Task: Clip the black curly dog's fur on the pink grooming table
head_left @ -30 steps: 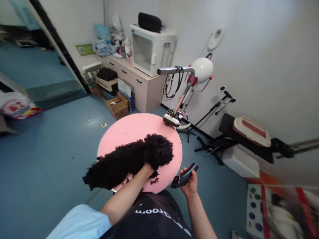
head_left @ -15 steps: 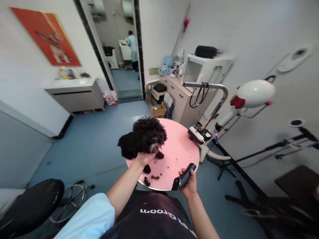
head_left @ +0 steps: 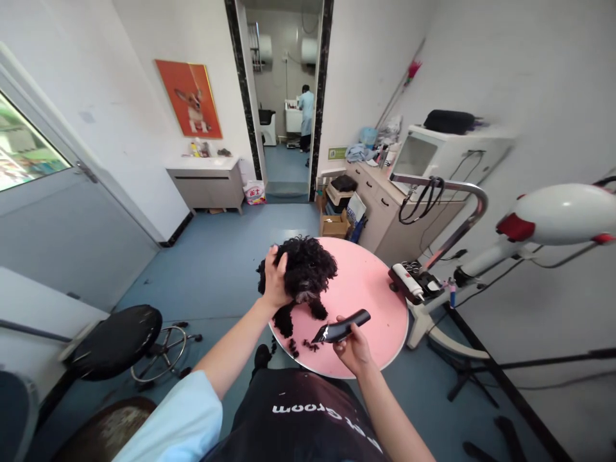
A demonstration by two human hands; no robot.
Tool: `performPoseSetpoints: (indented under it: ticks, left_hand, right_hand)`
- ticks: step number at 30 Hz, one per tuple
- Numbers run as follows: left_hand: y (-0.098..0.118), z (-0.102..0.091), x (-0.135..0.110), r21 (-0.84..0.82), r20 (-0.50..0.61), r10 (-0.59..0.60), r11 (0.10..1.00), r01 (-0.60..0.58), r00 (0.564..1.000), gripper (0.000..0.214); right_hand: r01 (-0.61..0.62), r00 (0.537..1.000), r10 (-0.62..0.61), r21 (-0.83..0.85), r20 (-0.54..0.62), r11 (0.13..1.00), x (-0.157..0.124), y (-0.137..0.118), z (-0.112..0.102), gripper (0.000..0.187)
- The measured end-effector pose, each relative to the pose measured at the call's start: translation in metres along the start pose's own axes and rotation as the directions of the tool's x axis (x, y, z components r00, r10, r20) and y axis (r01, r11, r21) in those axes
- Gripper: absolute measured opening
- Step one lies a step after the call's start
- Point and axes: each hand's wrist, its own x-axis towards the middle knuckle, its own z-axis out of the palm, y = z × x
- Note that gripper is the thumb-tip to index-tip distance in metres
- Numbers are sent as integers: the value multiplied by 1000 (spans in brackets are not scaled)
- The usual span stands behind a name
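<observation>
A small black curly-haired dog (head_left: 310,266) stands on the left part of the round pink grooming table (head_left: 370,289). My left hand (head_left: 276,280) grips the back and side of its head, thumb and fingers pressed into the fur. In my right hand (head_left: 355,346) is a black hair clipper (head_left: 344,327), its blade end pointing left towards the dog's front legs but apart from them. Clumps of cut black hair (head_left: 293,348) lie near the table's front left edge. The dog's hind part is mostly hidden behind my left hand and its head.
At the table's right, a tool holder (head_left: 414,282) carries a white bottle and scissors. A metal grooming arm (head_left: 474,205) with a black loop rises there, beside a white dryer (head_left: 563,215). A black stool (head_left: 115,340) stands left. A person in light blue (head_left: 306,112) stands beyond the doorway.
My left hand has moved from under the dog's chin up to the side of its head. The clipper has swung left, closer to the dog. My view has turned left.
</observation>
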Motion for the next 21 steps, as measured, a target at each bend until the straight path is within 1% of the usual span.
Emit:
performPoseSetpoints:
  ticks: [1, 2, 4, 5, 6, 7, 8, 9, 11, 12, 13, 14, 15, 18, 19, 20, 21]
  left_hand:
    - [2, 0, 16, 16, 96, 83, 996, -85, 992, 79]
    - [5, 0, 33, 0, 204, 156, 987, -159, 966, 72]
    - [12, 3, 63, -133, 372, 293, 956, -261, 881, 61]
    - [16, 6, 75, -213, 407, 335, 939, -268, 850, 60]
    - [20, 9, 85, -281, 416, 358, 925, -256, 836, 59]
    - [23, 12, 93, -337, 409, 364, 912, -232, 837, 59]
    - [26, 16, 100, -382, 398, 360, 901, -204, 844, 58]
    - [28, 21, 106, -415, 394, 351, 893, -177, 849, 57]
    - [32, 29, 117, -439, 402, 344, 886, -152, 849, 52]
    - [33, 33, 122, -425, 414, 348, 891, -159, 841, 48]
    - [34, 36, 128, -394, 428, 349, 902, -175, 833, 43]
    - [34, 39, 133, -351, 442, 347, 915, -197, 827, 38]
    - [34, 41, 138, -301, 456, 339, 929, -216, 823, 34]
    - [32, 45, 150, -171, 491, 299, 954, -246, 818, 29]
    - [30, 45, 152, -139, 494, 292, 956, -256, 819, 30]
    - [28, 46, 153, -113, 495, 289, 957, -269, 819, 30]
    - [26, 47, 153, -93, 494, 290, 955, -282, 819, 30]
  right_hand:
    - [43, 999, -42, -31, 9, 999, 2, 0, 1, 39]
    - [104, 995, -104, -72, 10, 992, 4, 0, 4, 37]
    - [248, 968, -251, -156, -4, 956, 10, -2, 13, 36]
    - [312, 947, -320, -193, -15, 930, 12, -6, 19, 36]
    - [371, 922, -387, -237, -22, 898, 15, -10, 27, 36]
    - [430, 890, -455, -290, -21, 855, 17, -17, 35, 37]
    - [490, 851, -525, -350, -4, 798, 19, -25, 46, 36]
    - [556, 799, -601, -422, 34, 716, 21, -33, 57, 36]
    - [680, 663, -732, -533, 153, 504, 26, -51, 80, 37]
    - [721, 602, -769, -562, 216, 406, 29, -58, 91, 37]
    - [743, 559, -783, -584, 272, 327, 33, -63, 101, 38]
    - [747, 538, -781, -607, 316, 270, 38, -66, 108, 39]
    - [737, 540, -768, -635, 344, 234, 43, -66, 114, 39]
    - [661, 617, -696, -722, 368, 204, 53, -58, 116, 35]
    - [644, 632, -680, -740, 372, 194, 54, -55, 113, 34]
    - [640, 632, -673, -748, 383, 176, 54, -53, 111, 33]
    - [652, 614, -680, -742, 400, 153, 52, -53, 110, 32]
